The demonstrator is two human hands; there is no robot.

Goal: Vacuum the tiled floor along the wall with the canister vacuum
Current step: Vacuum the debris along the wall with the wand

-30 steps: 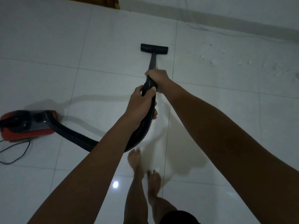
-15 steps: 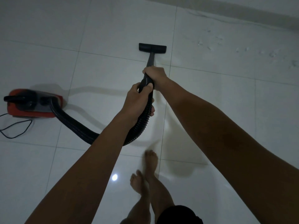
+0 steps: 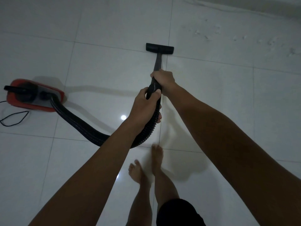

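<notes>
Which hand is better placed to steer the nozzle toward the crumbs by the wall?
Right. The right hand grips the wand nearest the floor nozzle, on the debris side; the left hand holds the hose behind.

Canister (image 3: 35, 95) lies left, floor head (image 3: 159, 48) ahead, crumbs (image 3: 219, 35) far right by wall (image 3: 260, 7)

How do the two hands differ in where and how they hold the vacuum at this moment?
The right hand grips farther forward, where the rigid wand meets the ribbed hose; the left hand grips behind it, on the hose itself. The right hand lies nearer the floor nozzle, the left nearer the red canister. Both hands are curled firmly around the black tube.
</notes>
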